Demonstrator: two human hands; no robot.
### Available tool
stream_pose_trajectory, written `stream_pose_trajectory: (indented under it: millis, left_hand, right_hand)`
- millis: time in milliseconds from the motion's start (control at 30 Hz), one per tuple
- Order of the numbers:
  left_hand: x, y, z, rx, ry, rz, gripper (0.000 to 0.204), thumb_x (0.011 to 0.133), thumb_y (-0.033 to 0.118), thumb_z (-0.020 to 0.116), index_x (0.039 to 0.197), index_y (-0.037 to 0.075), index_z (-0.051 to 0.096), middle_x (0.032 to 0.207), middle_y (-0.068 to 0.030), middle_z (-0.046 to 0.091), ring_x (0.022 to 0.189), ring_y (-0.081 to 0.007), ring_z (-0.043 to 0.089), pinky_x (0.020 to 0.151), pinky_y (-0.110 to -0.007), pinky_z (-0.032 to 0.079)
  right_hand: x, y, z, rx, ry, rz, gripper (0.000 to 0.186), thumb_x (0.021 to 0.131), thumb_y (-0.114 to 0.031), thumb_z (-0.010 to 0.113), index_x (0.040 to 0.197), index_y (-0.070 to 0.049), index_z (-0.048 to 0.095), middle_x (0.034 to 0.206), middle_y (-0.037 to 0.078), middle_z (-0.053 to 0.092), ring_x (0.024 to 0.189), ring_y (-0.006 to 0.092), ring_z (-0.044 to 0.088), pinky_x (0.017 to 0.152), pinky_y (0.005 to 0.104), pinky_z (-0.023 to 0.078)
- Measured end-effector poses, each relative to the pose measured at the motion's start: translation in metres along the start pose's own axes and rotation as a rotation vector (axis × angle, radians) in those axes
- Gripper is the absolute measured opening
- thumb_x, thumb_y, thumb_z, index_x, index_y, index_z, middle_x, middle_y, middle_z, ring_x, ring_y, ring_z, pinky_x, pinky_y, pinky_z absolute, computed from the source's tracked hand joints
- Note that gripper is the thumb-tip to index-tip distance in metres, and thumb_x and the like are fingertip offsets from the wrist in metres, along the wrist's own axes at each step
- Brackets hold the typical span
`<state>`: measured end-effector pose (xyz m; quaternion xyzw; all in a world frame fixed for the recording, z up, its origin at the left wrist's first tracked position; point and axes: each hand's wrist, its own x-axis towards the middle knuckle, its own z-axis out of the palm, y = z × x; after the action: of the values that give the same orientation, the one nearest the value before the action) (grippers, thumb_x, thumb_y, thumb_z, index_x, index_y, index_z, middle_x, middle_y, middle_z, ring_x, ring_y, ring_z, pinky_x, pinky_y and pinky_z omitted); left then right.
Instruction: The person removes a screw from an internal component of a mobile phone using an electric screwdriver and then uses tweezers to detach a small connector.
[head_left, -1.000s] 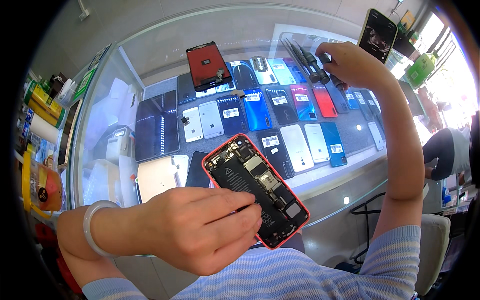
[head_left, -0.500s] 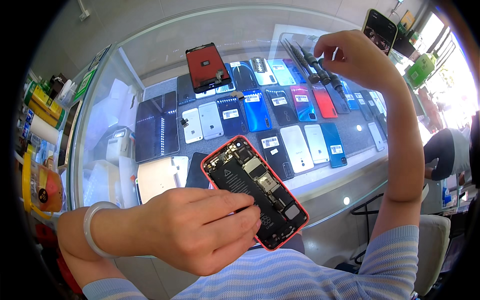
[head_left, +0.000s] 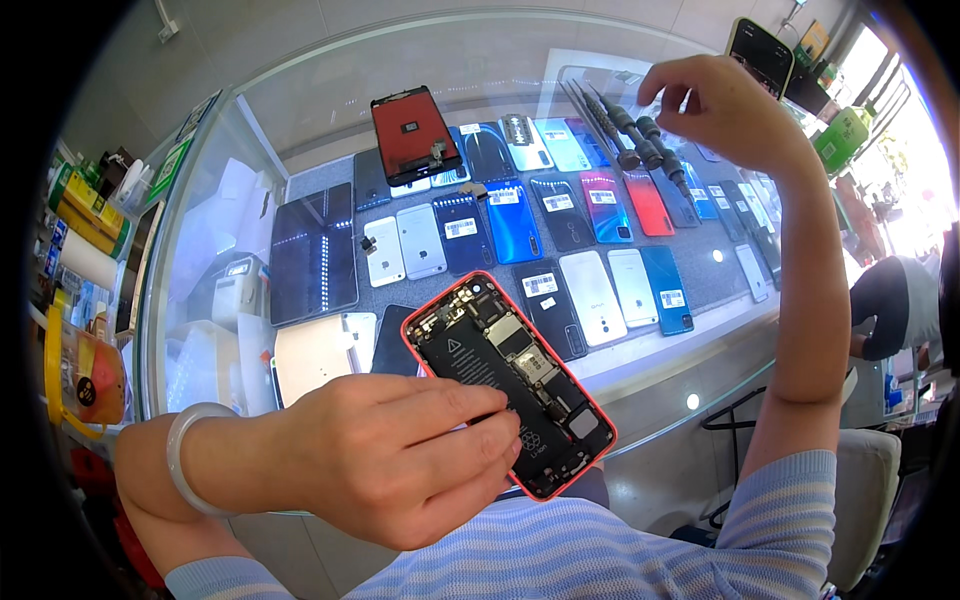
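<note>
My left hand (head_left: pixel 400 455) is closed on an opened phone (head_left: pixel 475 365) with a red frame, its fingers lying across the black battery. The phone's back is tilted up, with its circuit board (head_left: pixel 530 370) and small parts exposed; my hand hides the lower left side. My right hand (head_left: pixel 735 115) hovers at the far right, fingers curled but apart, with nothing visible in it. Just left of it, several dark screwdrivers (head_left: pixel 652 155) lie side by side on the glass counter. A detached phone screen (head_left: pixel 408 130) with a red-brown back lies at the far middle.
Below the glass counter top (head_left: pixel 680 415), rows of phones show. On the glass lie a razor blade (head_left: pixel 516 130) and small loose parts (head_left: pixel 472 190). A phone (head_left: pixel 762 60) stands upright at the far right, near a green bottle (head_left: pixel 843 138). A yellow-handled container (head_left: pixel 90 375) is at left.
My right hand has shifted slightly to the right and up, away from the screwdrivers. The left hand and opened phone look almost unmoved.
</note>
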<state>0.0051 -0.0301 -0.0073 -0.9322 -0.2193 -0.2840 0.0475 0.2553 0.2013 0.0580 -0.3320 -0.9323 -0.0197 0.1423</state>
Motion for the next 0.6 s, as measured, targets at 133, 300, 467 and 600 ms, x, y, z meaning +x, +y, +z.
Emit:
stream_pose_trajectory:
  millis: [133,300,467,600]
  left_hand:
    - [0.000,-0.001,0.000,-0.001,0.002,0.007,0.019,0.071,0.015,0.079,0.083,0.004,0.072,0.088,-0.0074,0.070,0.078,-0.0214,0.070,0.058,-0.025,0.056]
    - [0.000,0.000,0.000,0.001,0.000,0.007,0.019,0.071,0.016,0.079,0.084,0.003,0.072,0.089,-0.0079,0.070,0.079,-0.0219,0.070,0.058,-0.026,0.056]
    - [-0.001,0.000,0.000,-0.008,0.006,0.010,0.020,0.070,0.016,0.080,0.084,0.003,0.072,0.089,-0.0082,0.069,0.079,-0.0218,0.070,0.057,-0.025,0.056]
    - [-0.001,-0.001,0.001,-0.006,0.006,0.024,0.020,0.070,0.016,0.080,0.083,0.003,0.072,0.089,-0.0080,0.069,0.079,-0.0215,0.070,0.056,-0.025,0.056]
  right_hand:
    - [0.007,0.003,0.008,0.049,-0.174,0.365,0.020,0.084,-0.012,0.070,0.101,-0.001,0.067,0.077,0.010,0.066,0.059,0.0151,0.065,0.052,0.0272,0.053]
    - [0.011,0.009,0.017,0.048,-0.187,0.391,0.027,0.079,-0.011,0.070,0.103,0.001,0.065,0.071,0.012,0.067,0.056,0.0169,0.065,0.052,0.0287,0.053]
    - [0.004,0.022,-0.006,-0.040,0.133,0.211,0.033,0.075,-0.013,0.069,0.106,-0.002,0.067,0.077,0.010,0.068,0.068,0.0154,0.065,0.062,0.0301,0.053]
    - [0.004,0.027,-0.009,0.059,0.332,-0.060,0.027,0.075,-0.012,0.070,0.101,-0.005,0.067,0.080,0.006,0.067,0.069,0.0137,0.063,0.065,0.0280,0.052]
